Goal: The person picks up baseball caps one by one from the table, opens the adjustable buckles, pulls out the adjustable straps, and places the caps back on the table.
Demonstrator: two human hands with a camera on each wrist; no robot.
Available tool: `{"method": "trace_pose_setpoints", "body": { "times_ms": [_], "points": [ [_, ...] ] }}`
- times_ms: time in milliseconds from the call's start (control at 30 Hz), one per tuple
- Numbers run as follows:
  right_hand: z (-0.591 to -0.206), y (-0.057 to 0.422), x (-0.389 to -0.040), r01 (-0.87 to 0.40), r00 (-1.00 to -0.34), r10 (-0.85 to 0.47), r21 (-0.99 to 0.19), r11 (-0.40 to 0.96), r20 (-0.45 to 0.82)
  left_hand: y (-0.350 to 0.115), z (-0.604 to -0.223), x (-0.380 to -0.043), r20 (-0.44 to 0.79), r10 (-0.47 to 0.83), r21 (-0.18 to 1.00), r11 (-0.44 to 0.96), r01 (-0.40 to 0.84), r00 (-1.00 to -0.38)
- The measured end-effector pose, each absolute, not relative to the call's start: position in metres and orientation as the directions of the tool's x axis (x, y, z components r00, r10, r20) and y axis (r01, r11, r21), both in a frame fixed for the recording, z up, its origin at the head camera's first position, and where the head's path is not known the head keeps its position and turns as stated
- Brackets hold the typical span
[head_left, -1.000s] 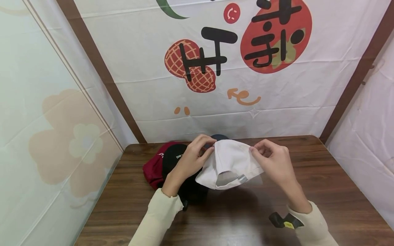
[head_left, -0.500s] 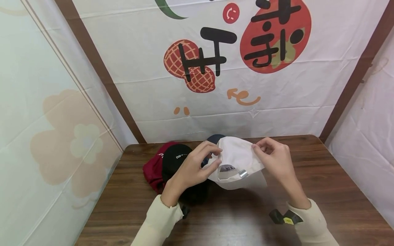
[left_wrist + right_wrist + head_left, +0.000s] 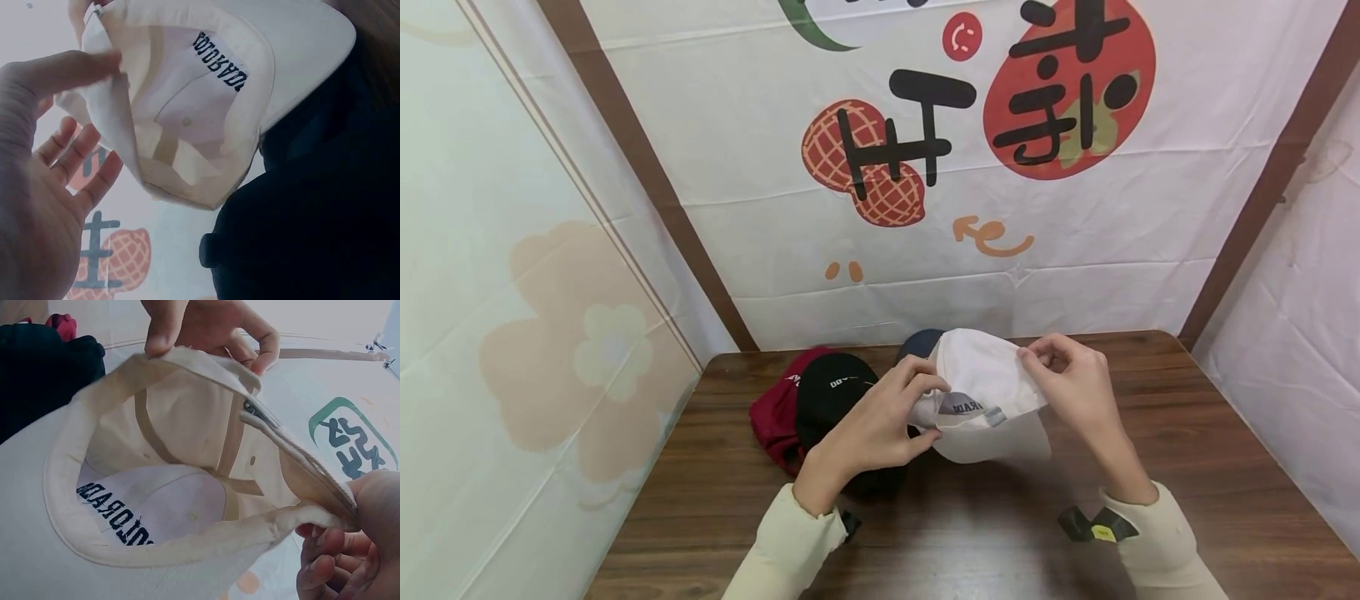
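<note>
A white baseball cap (image 3: 981, 362) is held up over the table, its opening turned toward me and its brim hanging below. Dark lettering shows in mirror image inside its front panel. My left hand (image 3: 880, 421) holds the sweatband edge on the left, thumb on the rim and the other fingers spread outside. My right hand (image 3: 1078, 387) pinches the rim on the right between thumb and fingers. In the right wrist view, a strap buckle (image 3: 259, 415) lies on the back band between the two hands.
Left of the white cap, a black cap (image 3: 827, 396) overlaps a maroon cap (image 3: 775, 417) on the wooden table (image 3: 970, 542). Behind the white cap a navy cap (image 3: 917, 342) partly shows. Printed white cloth (image 3: 760, 242) hangs behind the table.
The white cap has tipped so that its brim and inner lettering come into sight. My left hand left its upper edge, spread, and moved down and right along the rim; my right hand kept its pinch.
</note>
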State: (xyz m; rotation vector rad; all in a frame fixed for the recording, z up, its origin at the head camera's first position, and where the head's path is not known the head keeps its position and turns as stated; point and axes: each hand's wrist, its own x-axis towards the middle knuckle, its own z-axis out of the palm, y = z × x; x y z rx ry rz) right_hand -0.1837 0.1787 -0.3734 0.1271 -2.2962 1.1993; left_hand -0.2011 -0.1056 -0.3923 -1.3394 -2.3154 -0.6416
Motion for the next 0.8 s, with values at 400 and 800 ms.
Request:
{"method": "trace_pose_setpoints", "body": {
  "times_ms": [400,800],
  "points": [
    [-0.376,0.183,-0.186,-0.335,-0.855,0.139,-0.737,0.588,0.500,-0.101,-0.402,-0.208,0.623,0.683,0.072,0.436,0.897,-0.381],
    [-0.379,0.188,-0.185,-0.527,-0.771,0.030,-0.665,0.529,0.636,-0.097,-0.393,-0.207,0.703,0.533,0.286,0.395,0.873,-0.471]
  ]
}}
